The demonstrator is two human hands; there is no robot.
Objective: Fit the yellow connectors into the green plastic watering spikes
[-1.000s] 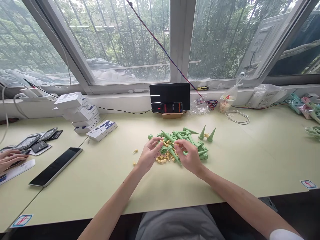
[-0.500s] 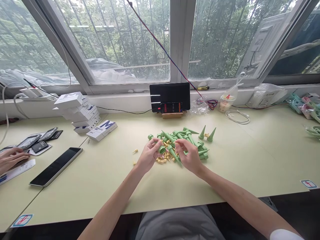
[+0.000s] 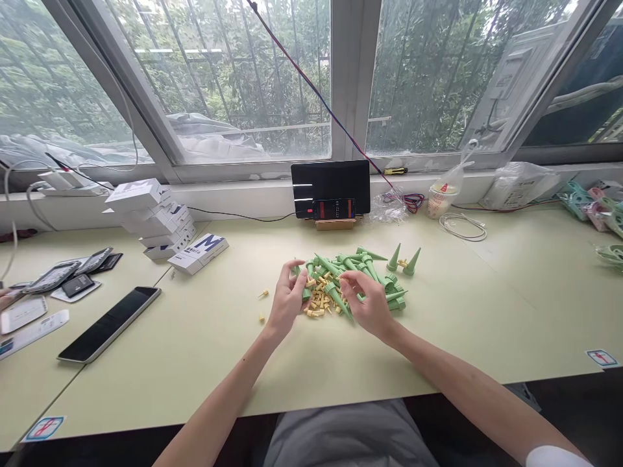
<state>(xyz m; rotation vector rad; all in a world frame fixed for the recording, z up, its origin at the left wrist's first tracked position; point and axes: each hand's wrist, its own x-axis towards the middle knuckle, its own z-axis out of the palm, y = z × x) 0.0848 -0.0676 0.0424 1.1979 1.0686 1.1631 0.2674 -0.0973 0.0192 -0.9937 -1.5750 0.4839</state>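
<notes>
My left hand (image 3: 287, 298) is closed around a green plastic spike (image 3: 306, 295), whose wide ribbed end shows by the fingers. The rest of that spike is mostly hidden by the hand. Thumb and forefinger of my right hand (image 3: 368, 299) are pinched together at the right of the pile; what they hold, if anything, is too small to make out. Between and behind the hands lies a heap of green spikes (image 3: 337, 298) mixed with small yellow pointed plugs (image 3: 318, 301). Two green spikes (image 3: 412, 262) stand upright to the right, with yellow plugs (image 3: 402, 263) between them.
Two loose yellow plugs (image 3: 263, 294) lie left of my left hand. A phone (image 3: 335, 209) leans on a black panel (image 3: 331, 175) at the back. White boxes (image 3: 160, 220), a large dark phone (image 3: 109, 324) and another person's hand (image 3: 6, 299) are at left; a bagged cup (image 3: 442, 198) stands right.
My left hand has turned, so the spike's wide end now points more downward. My right hand has barely moved. The other person's hand has drawn back toward the left edge.
</notes>
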